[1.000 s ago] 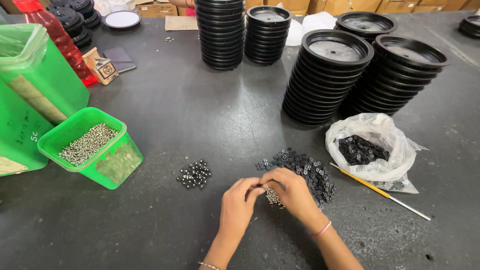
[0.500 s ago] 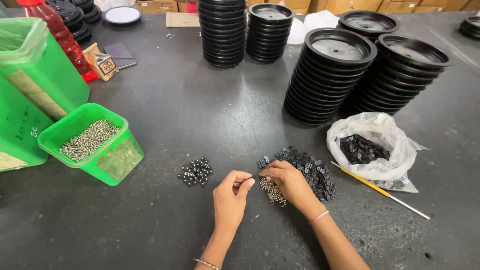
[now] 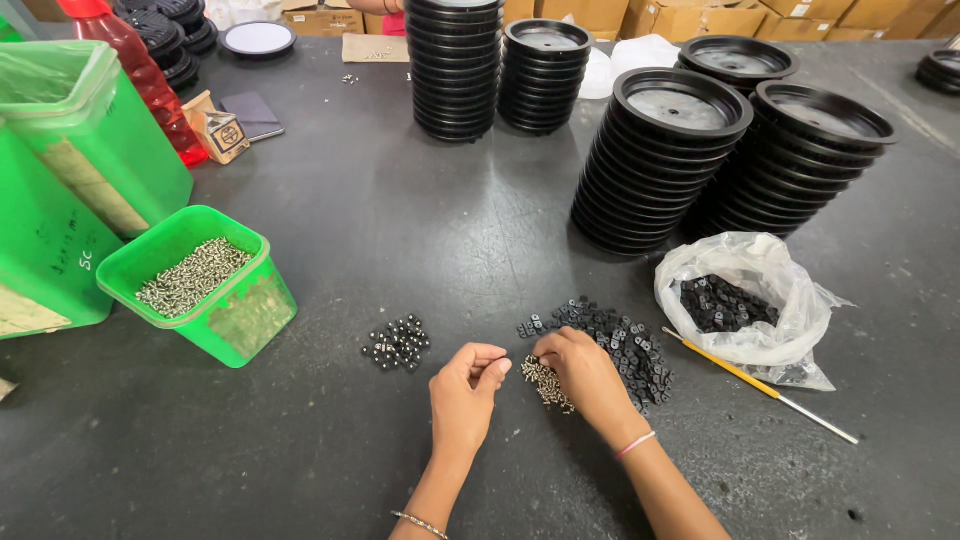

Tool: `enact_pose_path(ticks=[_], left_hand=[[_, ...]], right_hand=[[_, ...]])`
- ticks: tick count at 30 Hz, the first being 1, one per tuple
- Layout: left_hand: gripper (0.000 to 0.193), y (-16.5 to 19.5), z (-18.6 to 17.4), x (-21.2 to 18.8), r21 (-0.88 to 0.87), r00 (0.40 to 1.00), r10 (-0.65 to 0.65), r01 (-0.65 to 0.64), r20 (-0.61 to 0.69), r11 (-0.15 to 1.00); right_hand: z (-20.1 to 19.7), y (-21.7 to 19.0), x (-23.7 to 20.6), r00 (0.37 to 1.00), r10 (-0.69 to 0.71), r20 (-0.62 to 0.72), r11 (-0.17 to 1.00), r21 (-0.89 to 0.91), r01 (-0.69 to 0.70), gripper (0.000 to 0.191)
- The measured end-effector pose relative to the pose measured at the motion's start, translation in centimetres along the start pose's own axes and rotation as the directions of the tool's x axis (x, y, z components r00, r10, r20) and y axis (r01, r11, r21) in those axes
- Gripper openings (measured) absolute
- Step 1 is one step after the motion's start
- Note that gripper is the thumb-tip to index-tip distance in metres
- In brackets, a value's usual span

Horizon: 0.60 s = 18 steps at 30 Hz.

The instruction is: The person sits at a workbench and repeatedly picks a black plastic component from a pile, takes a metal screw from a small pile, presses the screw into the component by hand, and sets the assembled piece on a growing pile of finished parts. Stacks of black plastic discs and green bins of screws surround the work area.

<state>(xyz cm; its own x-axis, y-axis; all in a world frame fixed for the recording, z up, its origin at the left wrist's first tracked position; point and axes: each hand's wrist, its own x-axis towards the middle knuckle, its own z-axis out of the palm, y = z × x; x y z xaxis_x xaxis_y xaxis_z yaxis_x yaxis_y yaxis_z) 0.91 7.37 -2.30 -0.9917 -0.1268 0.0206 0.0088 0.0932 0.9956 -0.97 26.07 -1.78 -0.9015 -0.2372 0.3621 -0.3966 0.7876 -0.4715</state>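
Two hands low on the table [image 3: 400, 220], near its front edge: left hand [image 3: 465, 385] pinched shut on something tiny, can't tell what; right hand [image 3: 585, 370] curled over screws [image 3: 545, 383]. Risk: a careless sweep scatters screws into the black clips [image 3: 615, 335].

The curled fingers [image 3: 490, 366] of the left hand [image 3: 462, 393] hide whatever small part they pinch.
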Motion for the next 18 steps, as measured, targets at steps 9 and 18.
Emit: enact_pose_path(ticks=[9,18], left_hand=[[0.016,-1.7,0.5,0.6,-0.148,0.998,-0.059,0.064,0.035,0.987],[0.016,-1.4,0.5,0.5,-0.158,0.995,-0.095,0.100,0.037,0.982]], right_hand=[[0.5,-0.1,-0.8,0.950,0.308,0.049,0.805,0.518,-0.288,0.017],[0.5,-2.2,-1.0,0.949,0.309,0.056,0.746,0.604,-0.279,0.011]])
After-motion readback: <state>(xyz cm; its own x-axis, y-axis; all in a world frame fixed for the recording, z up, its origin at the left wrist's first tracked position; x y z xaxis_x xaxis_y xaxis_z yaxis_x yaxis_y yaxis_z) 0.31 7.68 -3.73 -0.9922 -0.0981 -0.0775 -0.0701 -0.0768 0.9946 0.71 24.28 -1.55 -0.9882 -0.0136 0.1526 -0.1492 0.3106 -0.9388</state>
